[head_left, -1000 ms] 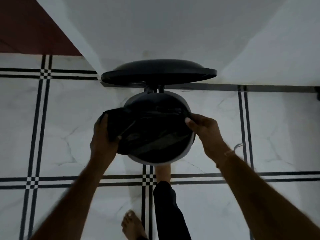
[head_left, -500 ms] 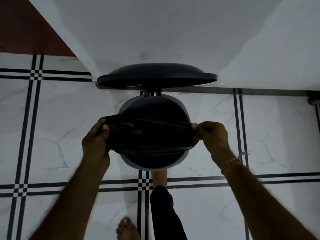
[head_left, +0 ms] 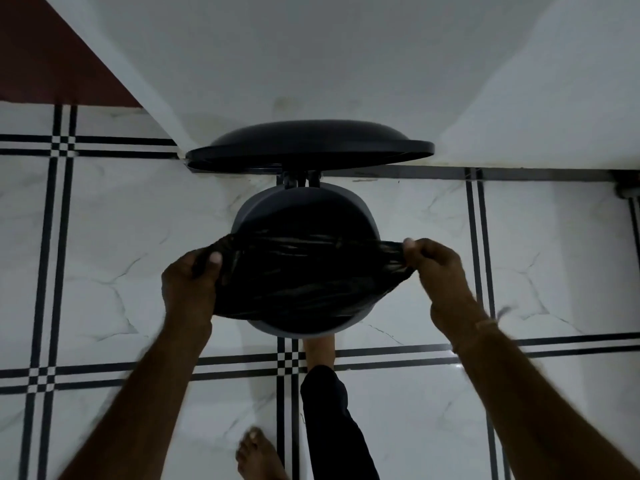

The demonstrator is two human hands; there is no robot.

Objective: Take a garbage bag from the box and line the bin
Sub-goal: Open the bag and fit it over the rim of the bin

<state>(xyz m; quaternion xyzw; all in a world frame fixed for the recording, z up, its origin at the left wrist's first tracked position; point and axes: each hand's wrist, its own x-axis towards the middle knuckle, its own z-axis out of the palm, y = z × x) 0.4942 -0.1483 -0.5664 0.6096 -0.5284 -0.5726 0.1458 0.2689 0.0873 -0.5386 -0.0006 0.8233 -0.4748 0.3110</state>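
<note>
A round grey pedal bin [head_left: 360, 213] stands on the floor against the wall, its dark lid [head_left: 308, 147] raised upright behind it. A black garbage bag [head_left: 304, 275] is stretched flat across the bin's mouth. My left hand [head_left: 188, 282] pinches the bag's left edge just outside the rim. My right hand [head_left: 436, 268] grips the bag's right edge, pulled out past the rim on that side. The bag covers the middle and front of the opening; the back of the opening shows dark. No box is in view.
White marble floor tiles [head_left: 554, 271] with black stripe lines surround the bin. A white wall [head_left: 311, 57] rises behind it, with a dark red surface [head_left: 41, 57] at top left. My right foot [head_left: 318, 351] rests at the bin's front base; my left foot [head_left: 259, 452] stands behind.
Both hands have moved apart and pulled the bag wider, from a loose bunch over the bin into a taut band spanning past both sides of the rim.
</note>
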